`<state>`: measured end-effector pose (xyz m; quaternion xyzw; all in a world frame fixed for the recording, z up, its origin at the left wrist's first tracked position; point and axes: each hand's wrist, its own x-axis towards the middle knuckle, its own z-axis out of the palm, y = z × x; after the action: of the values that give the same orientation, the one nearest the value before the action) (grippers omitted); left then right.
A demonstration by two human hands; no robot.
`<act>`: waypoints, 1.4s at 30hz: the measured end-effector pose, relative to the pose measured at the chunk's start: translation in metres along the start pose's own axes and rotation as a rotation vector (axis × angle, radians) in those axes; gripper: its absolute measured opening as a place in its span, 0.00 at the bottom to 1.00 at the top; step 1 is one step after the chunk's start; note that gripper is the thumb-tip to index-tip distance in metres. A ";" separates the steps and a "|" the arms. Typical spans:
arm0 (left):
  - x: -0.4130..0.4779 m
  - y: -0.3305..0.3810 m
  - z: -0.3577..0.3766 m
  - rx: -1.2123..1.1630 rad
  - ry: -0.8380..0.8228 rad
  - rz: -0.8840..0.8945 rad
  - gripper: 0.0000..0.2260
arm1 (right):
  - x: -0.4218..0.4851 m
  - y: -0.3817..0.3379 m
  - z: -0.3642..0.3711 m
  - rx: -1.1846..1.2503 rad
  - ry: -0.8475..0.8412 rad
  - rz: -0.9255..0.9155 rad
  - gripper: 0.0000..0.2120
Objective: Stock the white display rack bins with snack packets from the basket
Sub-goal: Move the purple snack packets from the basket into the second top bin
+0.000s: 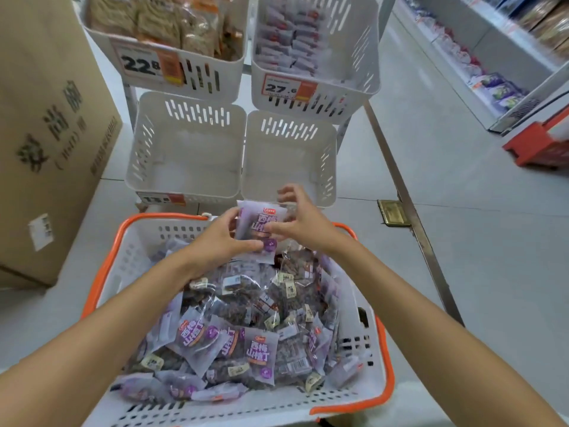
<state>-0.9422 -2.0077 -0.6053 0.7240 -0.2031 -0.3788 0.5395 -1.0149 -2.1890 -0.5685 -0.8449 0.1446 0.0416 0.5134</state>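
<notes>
Left hand (220, 238) and right hand (303, 221) grip a purple packet (257, 220) over the basket (123, 266) heaped with snack packets (246, 334)

Your packet (258, 224) partly hidden under left hand (217, 241) & right hand (303, 221), box (46, 134) cut off at left edge, shelf (492, 50) at rt blurred, lower price tag (160, 198) digits unreadable, basket (101, 272) corner cut at btm

Bare left grip (222, 241), bare right grip (303, 224), bare forearms (123, 306)

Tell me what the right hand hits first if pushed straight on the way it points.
Likely the front rim of the lower-right bin, past the packet the right hand holds; depth unclear.
</notes>
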 end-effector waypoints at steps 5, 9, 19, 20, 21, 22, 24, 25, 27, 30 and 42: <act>0.053 0.087 -0.015 0.144 -0.022 0.263 0.27 | 0.041 -0.064 -0.079 -0.224 -0.159 -0.109 0.29; 0.105 0.181 -0.029 0.109 0.014 0.388 0.29 | 0.069 -0.111 -0.163 -0.203 -0.026 -0.182 0.15; 0.146 0.206 -0.052 -0.433 -0.168 0.209 0.25 | 0.090 -0.098 -0.219 -0.027 0.168 -0.207 0.11; 0.144 0.204 -0.055 -0.486 -0.145 0.207 0.24 | 0.090 -0.095 -0.218 -0.033 0.187 -0.203 0.09; 0.142 0.201 -0.058 -0.511 -0.115 0.213 0.23 | 0.090 -0.092 -0.216 -0.028 0.202 -0.198 0.08; 0.139 0.200 -0.060 -0.507 -0.090 0.222 0.21 | 0.089 -0.091 -0.215 -0.011 0.209 -0.187 0.07; 0.135 0.197 -0.064 -0.485 -0.061 0.224 0.19 | 0.086 -0.090 -0.211 0.053 0.197 -0.163 0.06; 0.134 0.196 -0.066 -0.482 -0.053 0.216 0.17 | 0.085 -0.091 -0.208 0.079 0.192 -0.161 0.06; 0.132 0.197 -0.064 -0.470 -0.073 0.185 0.14 | 0.086 -0.096 -0.200 0.069 0.198 -0.170 0.06; 0.131 0.204 -0.053 -0.310 -0.165 0.214 0.18 | 0.094 -0.110 -0.186 -0.008 0.226 -0.195 0.07; 0.134 0.246 -0.102 0.123 0.013 0.339 0.08 | 0.098 -0.137 -0.204 -0.389 0.191 -0.295 0.09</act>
<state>-0.7512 -2.1204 -0.4059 0.7134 -0.3415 -0.2644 0.5518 -0.8977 -2.3292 -0.3768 -0.9398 0.0567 -0.0867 0.3257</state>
